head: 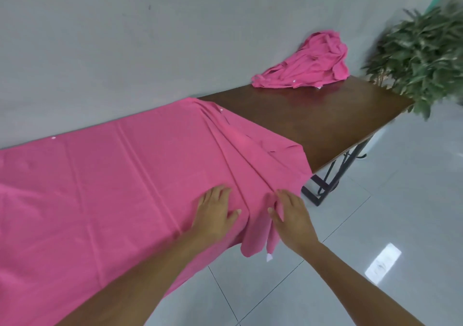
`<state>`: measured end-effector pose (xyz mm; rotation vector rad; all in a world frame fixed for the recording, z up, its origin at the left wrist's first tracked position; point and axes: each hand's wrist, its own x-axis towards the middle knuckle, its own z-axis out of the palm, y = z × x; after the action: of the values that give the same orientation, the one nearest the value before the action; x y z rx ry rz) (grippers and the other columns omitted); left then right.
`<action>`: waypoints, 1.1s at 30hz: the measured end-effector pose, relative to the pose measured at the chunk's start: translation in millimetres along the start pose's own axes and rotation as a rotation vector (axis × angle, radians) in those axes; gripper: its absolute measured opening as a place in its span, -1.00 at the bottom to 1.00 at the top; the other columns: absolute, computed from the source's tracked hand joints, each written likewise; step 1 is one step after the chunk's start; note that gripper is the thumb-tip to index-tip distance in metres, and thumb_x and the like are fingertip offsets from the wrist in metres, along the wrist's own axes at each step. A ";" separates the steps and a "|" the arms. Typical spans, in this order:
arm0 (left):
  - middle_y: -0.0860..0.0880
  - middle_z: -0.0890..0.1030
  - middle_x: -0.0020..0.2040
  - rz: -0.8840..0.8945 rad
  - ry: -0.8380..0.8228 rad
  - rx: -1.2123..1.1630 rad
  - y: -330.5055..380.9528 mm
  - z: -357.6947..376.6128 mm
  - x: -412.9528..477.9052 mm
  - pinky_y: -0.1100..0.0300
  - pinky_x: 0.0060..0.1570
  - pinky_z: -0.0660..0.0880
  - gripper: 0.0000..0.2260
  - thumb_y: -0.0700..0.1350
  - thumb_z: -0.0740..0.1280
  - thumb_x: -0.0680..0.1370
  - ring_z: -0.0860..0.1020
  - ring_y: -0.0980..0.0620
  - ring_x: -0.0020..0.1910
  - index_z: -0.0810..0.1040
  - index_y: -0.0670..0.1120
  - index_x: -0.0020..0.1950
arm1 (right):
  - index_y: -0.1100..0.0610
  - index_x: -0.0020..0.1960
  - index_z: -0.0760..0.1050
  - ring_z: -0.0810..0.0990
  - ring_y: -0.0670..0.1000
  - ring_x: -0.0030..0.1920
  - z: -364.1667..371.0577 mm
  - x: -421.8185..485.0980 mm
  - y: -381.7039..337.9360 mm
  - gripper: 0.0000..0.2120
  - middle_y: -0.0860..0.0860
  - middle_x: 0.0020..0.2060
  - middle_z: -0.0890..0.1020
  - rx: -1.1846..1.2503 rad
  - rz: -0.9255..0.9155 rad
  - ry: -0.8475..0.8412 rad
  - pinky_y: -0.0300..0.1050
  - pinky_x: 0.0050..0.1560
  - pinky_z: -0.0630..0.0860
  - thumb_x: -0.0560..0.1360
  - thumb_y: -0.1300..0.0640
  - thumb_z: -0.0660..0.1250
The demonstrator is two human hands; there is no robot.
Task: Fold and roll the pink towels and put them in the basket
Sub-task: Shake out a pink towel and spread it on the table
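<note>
Left hand (pixel 215 213) lies flat, fingers straight, pressing the towel (pixel 112 175). Right hand (pixel 290 215) is just beside it, fingers straight on the gathered folds at the towel's right end. The towel's long axis runs left along the table (pixel 325 125). A second towel (pixel 313 62) lies crumpled at the far end, nearer the right hand. No basket in view.

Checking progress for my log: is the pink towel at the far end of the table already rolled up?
No, the far pink towel lies in a loose crumpled heap on the table, not rolled.
</note>
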<state>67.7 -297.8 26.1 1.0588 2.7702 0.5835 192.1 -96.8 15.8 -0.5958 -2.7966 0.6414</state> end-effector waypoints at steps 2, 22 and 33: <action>-0.08 0.19 0.61 0.002 -0.011 0.025 8.2 5.2 14.2 0.00 0.56 0.05 -0.34 0.22 0.21 0.63 0.15 -0.09 0.58 0.17 -0.10 0.62 | 0.16 0.52 0.30 0.32 0.17 0.47 -1.0 10.2 7.7 -0.45 0.14 0.47 0.38 -0.005 0.031 0.004 0.12 0.44 0.36 0.62 -0.08 0.26; -0.01 0.29 0.60 0.095 0.040 0.145 1.2 34.9 42.4 -0.05 0.48 0.16 -0.38 0.28 0.08 0.60 0.24 -0.13 0.56 0.34 0.00 0.57 | 0.14 0.45 0.43 0.40 0.12 0.46 -25.6 123.0 94.3 -0.20 0.07 0.46 0.45 -0.180 0.205 0.007 0.16 0.45 0.32 0.59 -0.39 -0.19; -0.12 0.44 0.45 -0.003 0.046 0.110 15.8 40.2 54.5 -0.19 0.38 0.26 -0.44 0.21 0.16 0.47 0.35 -0.24 0.45 0.52 -0.07 0.35 | 0.03 0.38 0.52 0.44 0.19 0.41 -47.8 186.8 121.9 -0.41 0.07 0.46 0.46 -0.317 0.261 -0.029 0.14 0.44 0.30 0.66 -0.22 -0.12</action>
<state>46.4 -238.4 -3.2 1.0753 2.8726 0.4653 79.6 101.6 23.3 -1.0308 -2.8948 0.2468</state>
